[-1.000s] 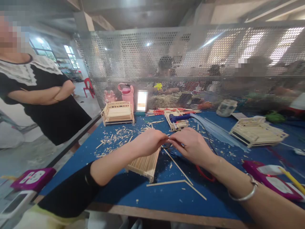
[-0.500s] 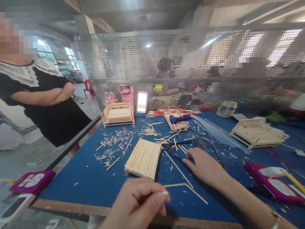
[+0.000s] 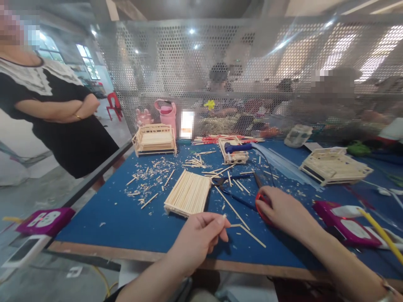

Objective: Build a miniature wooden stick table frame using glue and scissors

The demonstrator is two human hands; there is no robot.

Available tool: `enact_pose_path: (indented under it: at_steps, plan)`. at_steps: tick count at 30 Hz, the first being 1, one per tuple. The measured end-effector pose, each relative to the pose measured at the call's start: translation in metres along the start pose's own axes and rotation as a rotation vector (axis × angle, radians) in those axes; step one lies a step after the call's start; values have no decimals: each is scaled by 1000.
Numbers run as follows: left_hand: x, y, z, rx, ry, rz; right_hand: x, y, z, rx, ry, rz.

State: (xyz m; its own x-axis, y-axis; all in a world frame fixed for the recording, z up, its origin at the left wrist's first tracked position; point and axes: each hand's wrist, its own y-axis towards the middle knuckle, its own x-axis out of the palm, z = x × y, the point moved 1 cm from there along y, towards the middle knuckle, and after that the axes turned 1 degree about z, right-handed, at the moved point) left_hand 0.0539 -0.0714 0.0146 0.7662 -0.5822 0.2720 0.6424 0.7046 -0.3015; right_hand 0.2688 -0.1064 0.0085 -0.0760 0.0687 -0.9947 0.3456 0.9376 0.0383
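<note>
1. My left hand [image 3: 201, 235] hangs over the near edge of the blue surface [image 3: 126, 226], its grip pinched shut on a small pale stick piece [image 3: 224, 217] between thumb and forefinger.
2. My right hand [image 3: 283, 209] lies flat on the surface to the right, fingers over the red-handled scissors [image 3: 258, 204]; I cannot tell whether that grip has closed on them or only rests there.
3. Just beyond my left hand, two thin sticks joined at an angle [image 3: 247, 231] lie on the surface.
4. Just past them sits the flat panel of glued sticks [image 3: 189, 193], with a long thin stick [image 3: 229, 206] beside its right edge.
5. Wood chips and cut stick ends [image 3: 151, 178] are strewn to the panel's left and behind it.
6. To my right lies a purple and white tool [image 3: 346, 222].
7. Farther back stand three small stick-built beds: one at the left [image 3: 154, 141], one in the middle with a blue glue gun [image 3: 237, 147] on it, one at the right [image 3: 333, 165].
8. A pink bottle [image 3: 166, 113] stands against the mesh screen [image 3: 252, 63].
9. A person in black [image 3: 59, 121] stands at the left, arms folded.
</note>
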Motion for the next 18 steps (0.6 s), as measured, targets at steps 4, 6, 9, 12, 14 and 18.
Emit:
enact_pose_path:
  at_steps: [4,6,9,12,14,18]
  plan:
    - [1,6,-11,99,219,69,4,13,-29,-154,-88,-16]
    - [-1,8,-14,198,381,128,7,20,-37,-177,-91,-29]
    - [-12,8,-13,306,578,208,8,25,-41,-184,-64,-33]
    - [-35,4,-5,390,654,340,3,23,-41,-168,12,-23]
    - [-53,-3,1,408,665,443,-2,22,-47,-185,113,3]
    - [-77,-26,1,380,572,582,0,32,-76,-303,407,-46]
